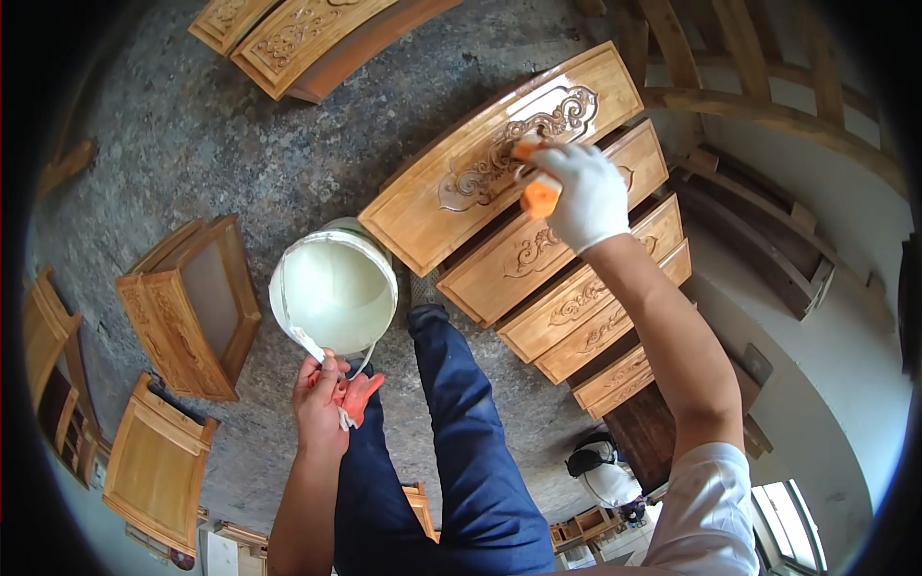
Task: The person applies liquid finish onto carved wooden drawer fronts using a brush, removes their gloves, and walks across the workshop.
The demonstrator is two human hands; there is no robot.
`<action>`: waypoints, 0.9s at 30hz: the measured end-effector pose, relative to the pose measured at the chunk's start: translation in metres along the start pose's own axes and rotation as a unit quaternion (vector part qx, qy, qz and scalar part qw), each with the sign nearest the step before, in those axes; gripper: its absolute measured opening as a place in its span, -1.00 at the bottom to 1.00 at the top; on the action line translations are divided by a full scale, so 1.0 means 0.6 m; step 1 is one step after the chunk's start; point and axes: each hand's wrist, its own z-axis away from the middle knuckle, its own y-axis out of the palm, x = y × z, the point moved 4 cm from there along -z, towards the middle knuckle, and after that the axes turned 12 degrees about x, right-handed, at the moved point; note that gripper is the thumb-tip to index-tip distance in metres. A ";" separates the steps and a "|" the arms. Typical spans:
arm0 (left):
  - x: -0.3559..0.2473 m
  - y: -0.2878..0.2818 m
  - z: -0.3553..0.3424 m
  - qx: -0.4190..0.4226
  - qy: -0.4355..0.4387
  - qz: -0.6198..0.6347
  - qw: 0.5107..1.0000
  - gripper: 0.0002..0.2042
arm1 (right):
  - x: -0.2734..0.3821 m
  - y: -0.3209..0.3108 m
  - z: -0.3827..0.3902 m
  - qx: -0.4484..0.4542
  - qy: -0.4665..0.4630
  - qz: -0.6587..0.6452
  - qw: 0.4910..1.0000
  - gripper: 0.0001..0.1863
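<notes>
My right hand (576,192), in a white glove, is closed on an orange-handled brush (538,197) over the glossy carved front of a wooden drawer (403,230). More carved drawers (490,274) stand in a row below it. My bare left hand (322,398) is closed at the near rim of a white bucket (375,288), on its white handle, along with a crumpled red glove or cloth (357,394). Pale liquid or coating shows inside the bucket. The brush tip is partly hidden by my fingers, so I cannot tell whether it touches the wood.
Loose drawers and panels (187,307) lie on the mottled floor at left, with others (307,38) at the top. Wooden frames (754,101) and dark boards (749,221) are at right. A white-and-black shape I cannot make out (610,475) is at lower right.
</notes>
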 end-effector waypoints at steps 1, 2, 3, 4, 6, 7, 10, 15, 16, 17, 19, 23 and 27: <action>-0.001 -0.003 0.005 -0.002 -0.002 -0.001 1.000 -0.82 | 0.000 -0.001 0.001 0.002 0.001 -0.003 1.000 -0.81; -0.003 -0.007 0.010 -0.016 -0.004 -0.010 1.000 -0.82 | -0.015 -0.005 0.000 -0.001 0.077 -0.063 0.995 -0.80; -0.004 -0.009 0.009 -0.026 -0.004 -0.017 0.999 -0.82 | -0.035 -0.011 -0.006 -0.007 0.152 -0.121 0.981 -0.78; -0.005 -0.011 0.009 -0.037 -0.003 -0.025 0.999 -0.82 | -0.055 -0.015 -0.008 -0.012 0.224 -0.178 0.958 -0.77; -0.003 -0.011 0.008 -0.046 -0.005 -0.031 0.998 -0.82 | -0.083 -0.015 -0.004 -0.018 0.297 -0.230 0.927 -0.75; 0.000 -0.009 0.008 -0.038 -0.007 -0.027 0.999 -0.82 | -0.095 -0.012 0.004 -0.028 0.304 -0.227 0.925 -0.75; 0.000 -0.010 0.005 -0.019 -0.004 -0.020 1.000 -0.82 | -0.126 0.008 0.014 -0.061 0.318 -0.229 0.918 -0.73; -0.008 -0.003 0.012 -0.023 -0.009 -0.006 1.000 -0.77 | -0.133 -0.008 0.017 -0.213 0.402 -0.376 0.807 -0.68; -0.010 -0.007 0.012 -0.026 -0.008 -0.006 1.000 -0.77 | -0.113 0.005 0.030 -0.186 0.380 -0.404 0.811 -0.68; -0.011 -0.012 0.012 -0.021 -0.007 -0.005 1.000 -0.78 | -0.082 0.023 0.047 -0.150 0.368 -0.411 0.820 -0.68; -0.009 -0.018 0.013 -0.010 -0.003 0.004 1.000 -0.78 | 0.002 0.052 0.065 -0.084 0.225 -0.370 0.898 -0.69; -0.012 -0.021 0.016 0.009 -0.001 0.010 1.000 -0.79 | 0.117 0.095 0.064 0.024 0.049 -0.375 0.925 -0.75; -0.010 -0.035 0.025 0.013 -0.002 0.008 1.000 -0.81 | 0.081 0.060 0.010 -0.168 0.216 -0.287 0.918 -0.78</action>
